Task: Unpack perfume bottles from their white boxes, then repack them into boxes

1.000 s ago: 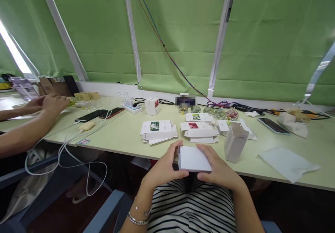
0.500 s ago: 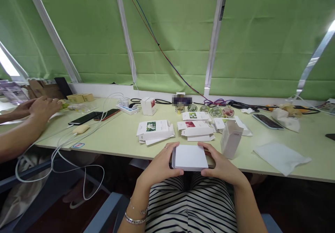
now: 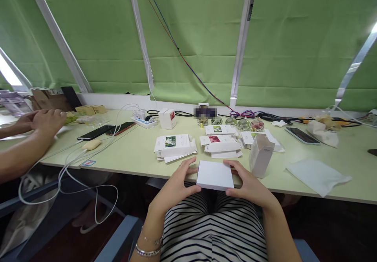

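Observation:
A flat white box (image 3: 215, 174) is held level at the table's front edge, above my lap. My right hand (image 3: 247, 183) grips its right end, thumb at the near corner and fingers along the far side. My left hand (image 3: 176, 181) is at the left end with thumb and fingers spread. Its thumb tip is by the near left corner; whether it touches I cannot tell. Just beyond lie flattened cartons with a white-flower picture (image 3: 173, 146) and a red-flower picture (image 3: 220, 143). An open upright white carton (image 3: 260, 158) stands right of my right hand.
Several round glass bottles (image 3: 244, 124) stand at the back by cables. A small white box (image 3: 167, 119) stands left of them. A phone (image 3: 302, 135) and a white tissue (image 3: 318, 174) lie right. Another person's hands (image 3: 45, 120) are at far left, near phones and looped white cables (image 3: 63, 171).
My left hand has loosened and drawn a little left, away from the box's left end. The box has turned slightly in my right hand. The other person's hands have shifted slightly left.

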Tool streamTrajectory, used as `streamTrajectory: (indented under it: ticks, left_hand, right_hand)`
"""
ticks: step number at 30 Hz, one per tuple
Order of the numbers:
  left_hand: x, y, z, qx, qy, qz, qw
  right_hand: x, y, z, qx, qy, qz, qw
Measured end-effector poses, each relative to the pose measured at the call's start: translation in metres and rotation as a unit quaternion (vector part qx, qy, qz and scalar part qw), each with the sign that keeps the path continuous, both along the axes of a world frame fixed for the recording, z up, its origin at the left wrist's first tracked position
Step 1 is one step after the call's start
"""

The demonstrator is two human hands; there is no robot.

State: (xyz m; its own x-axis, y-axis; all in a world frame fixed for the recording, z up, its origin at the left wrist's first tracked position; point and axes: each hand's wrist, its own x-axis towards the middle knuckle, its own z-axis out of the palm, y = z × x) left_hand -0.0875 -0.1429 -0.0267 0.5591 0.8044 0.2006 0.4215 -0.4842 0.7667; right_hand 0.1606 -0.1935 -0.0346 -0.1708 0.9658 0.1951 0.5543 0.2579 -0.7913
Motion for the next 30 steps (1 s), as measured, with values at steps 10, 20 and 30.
streamTrajectory:
  ticks: [10, 20, 30]
  left_hand:
    - [0.012, -0.002, -0.007, 0.130, 0.035, 0.063, 0.989]
    - [0.031, -0.027, -0.006, 0.027, -0.021, 0.078, 0.996]
    - [0.024, -0.027, -0.004, 0.021, 0.056, -0.005, 0.998]
  right_hand:
    - [-0.002, -0.005, 0.002, 0.009, -0.012, 0.019, 1.000]
    - [-0.030, -0.004, -0.003, 0.047, -0.042, -0.132, 0.989]
    - [-0.024, -0.026, 0.000, -0.023, -0.031, -0.022, 0.999]
